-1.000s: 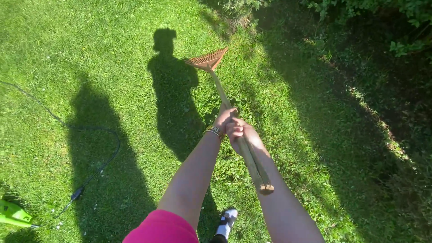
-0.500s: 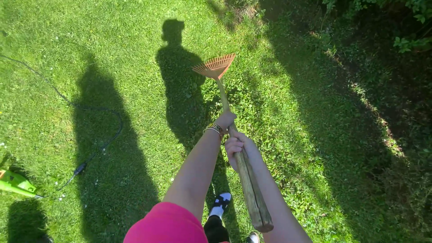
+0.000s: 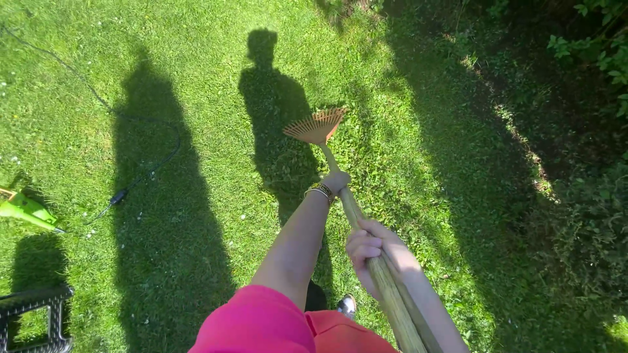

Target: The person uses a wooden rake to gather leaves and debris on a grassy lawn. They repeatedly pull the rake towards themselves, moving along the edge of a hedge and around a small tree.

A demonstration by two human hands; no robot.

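item, far left of both hands: black plastic slatted frame [image 3: 33, 317], lower corner, standing on the grass, well apart from the fingers.
item: lime-green plastic garden machine part [image 3: 25, 210], at the left edge, lying on the lawn, well apart from the fingers.
item: thin dark power cable with inline plug [image 3: 119, 195], running across the sunlit green lawn [image 3: 85, 39] from the upper left down towards the green part, well left of the left hand.
item: three long shadows of standing figures on the grass, the middle one beyond the rake head.
item: left hand [image 3: 335, 181], gold bracelet [image 3: 319, 191] at the wrist, pink sleeve [image 3: 258, 323] below; fingers closed around the rake handle, further along it than the other hand.
item: orange fan-shaped leaf rake with pale wooden handle [image 3: 318, 127]; head just beyond the left fingers, tines spread on the grass at the edge of the middle shadow; handle passing through both hands and out at the lower edge.
item: right hand [image 3: 374, 252], nearer the body; fingers wrapped shut around the same handle, knuckles to the left.
item: leafy green shrubs [image 3: 602, 52], far right of the fingers, in shade.
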